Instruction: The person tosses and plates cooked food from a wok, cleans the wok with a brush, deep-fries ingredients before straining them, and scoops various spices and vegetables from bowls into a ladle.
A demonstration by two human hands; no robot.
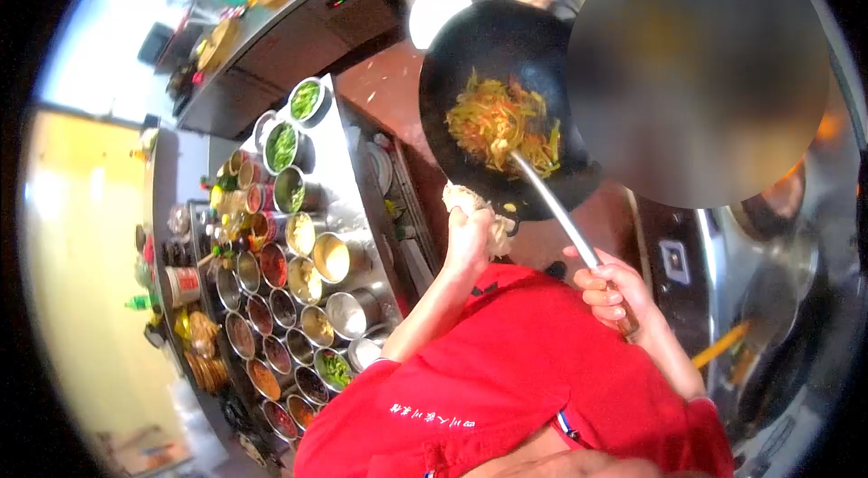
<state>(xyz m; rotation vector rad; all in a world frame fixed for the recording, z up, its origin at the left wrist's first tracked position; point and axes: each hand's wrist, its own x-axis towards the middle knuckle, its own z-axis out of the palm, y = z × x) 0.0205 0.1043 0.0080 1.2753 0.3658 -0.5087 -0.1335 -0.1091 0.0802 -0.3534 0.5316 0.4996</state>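
1. Black round metal wok, above red-brown floor; left hand clamped on crumpled beige cloth at its rim; cloth slip could tip it
2. Silver metal ladle, right hand closed round it; hard push could spill wok's shredded green-orange vegetables

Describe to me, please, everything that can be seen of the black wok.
The wok is black, round and deep, and looks like metal. Its open side faces the camera; its right side is partly blurred out. Shredded green and orange food lies inside, where the ladle in the right hand reaches. The left hand holds the wok's near edge with a pale cloth. Its underside is not visible.
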